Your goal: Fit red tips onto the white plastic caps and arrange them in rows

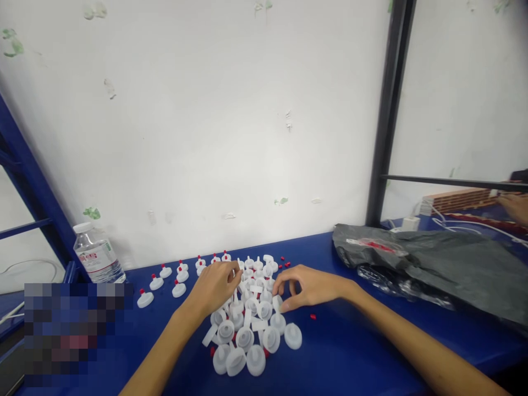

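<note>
White plastic nozzle caps [245, 339] lie in a loose pile on the blue table [330, 357], some upright and some tipped over. My left hand [218, 283] is over the pile's left side, thumb and forefinger close together; its other fingers are hidden, and I cannot make out what it holds. At the pile's right edge my right hand [307, 287] curls its thumb and fingers around a white nozzle cap [278, 303]. Left of the pile stand several white caps with red tips [156, 282], spouts up, in rough rows.
Small red tips [313, 317] are scattered right of and among the pile. A water bottle [97, 256] stands at the back left, near a blurred-out patch. A grey plastic bag [437, 264] covers the right side. Beyond the black post [385, 110], another person's hand [515, 206] shows.
</note>
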### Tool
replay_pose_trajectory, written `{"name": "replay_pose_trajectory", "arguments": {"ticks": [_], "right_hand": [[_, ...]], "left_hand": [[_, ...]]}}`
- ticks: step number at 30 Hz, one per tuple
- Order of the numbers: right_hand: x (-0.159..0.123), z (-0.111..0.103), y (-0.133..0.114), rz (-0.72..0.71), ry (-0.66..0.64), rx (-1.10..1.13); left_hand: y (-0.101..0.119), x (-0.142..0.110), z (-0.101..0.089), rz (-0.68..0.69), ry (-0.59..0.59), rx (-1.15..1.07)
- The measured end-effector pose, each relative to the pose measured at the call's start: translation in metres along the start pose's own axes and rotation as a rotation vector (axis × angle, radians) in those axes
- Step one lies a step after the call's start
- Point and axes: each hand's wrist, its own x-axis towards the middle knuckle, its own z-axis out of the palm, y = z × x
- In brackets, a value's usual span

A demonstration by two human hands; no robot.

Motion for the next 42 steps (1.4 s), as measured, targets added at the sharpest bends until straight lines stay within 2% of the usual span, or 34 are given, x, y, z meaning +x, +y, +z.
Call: {"name": "replay_pose_trajectory", "arguments": {"ticks": [15,20,25,31,36,40,42], "right_hand": [[0.002,0.01,-0.005,-0.052,0.112,-0.221],[0.001,0.012,-0.007,-0.035,0.118,-0.221],[-0.003,0.003,-0.006,-0.026,0.169,-0.15],[-0.005,-0.012,-0.001,0.031,0.335,-0.046],[-0.001,-0.017,0.01,0.164,0.576,-0.251],[0.0,-0.02,0.019,0.27,0.776,-0.334],[0.0,-0.023,0.021,0.299,0.855,-0.343]], "left_hand": [[0.002,0.0,0.0,0.006,-0.006,0.03],[0.0,-0.001,0.002,0.005,0.028,0.033],[-0.003,0.0,0.002,-0.011,0.055,0.03],[-0.001,-0.001,0.002,-0.005,0.055,0.015],[0.006,0.0,-0.002,0.025,0.081,-0.014],[0.033,0.017,-0.005,0.112,0.136,-0.06],[0.054,0.031,-0.003,0.195,0.085,-0.073]]}}
